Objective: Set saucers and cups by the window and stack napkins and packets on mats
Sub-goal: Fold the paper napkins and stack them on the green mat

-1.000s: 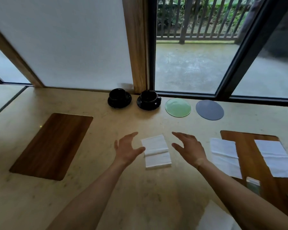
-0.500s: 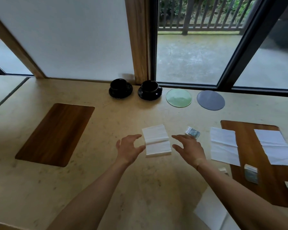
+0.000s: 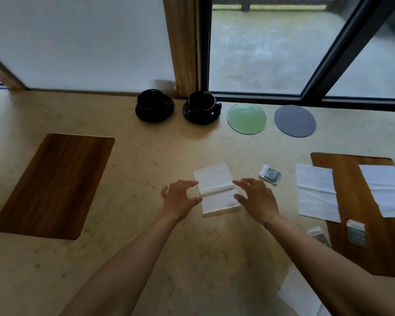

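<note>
On the table, the dark wooden left mat (image 3: 53, 185) lies bare. The left hand (image 3: 178, 199) and right hand (image 3: 255, 199), both with fingers spread and holding nothing, flank the folded white napkin (image 3: 217, 190), probably to lift it. Further right, a small dark packet (image 3: 270, 174) waits beside the right wooden mat (image 3: 360, 254).

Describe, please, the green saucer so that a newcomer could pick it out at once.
Start at the window along the far edge of the table. Four round things sit in a row below it; the green saucer is third from the left, between a black cup and saucer and a grey saucer. It alone is pale green and bears no cup.
</note>
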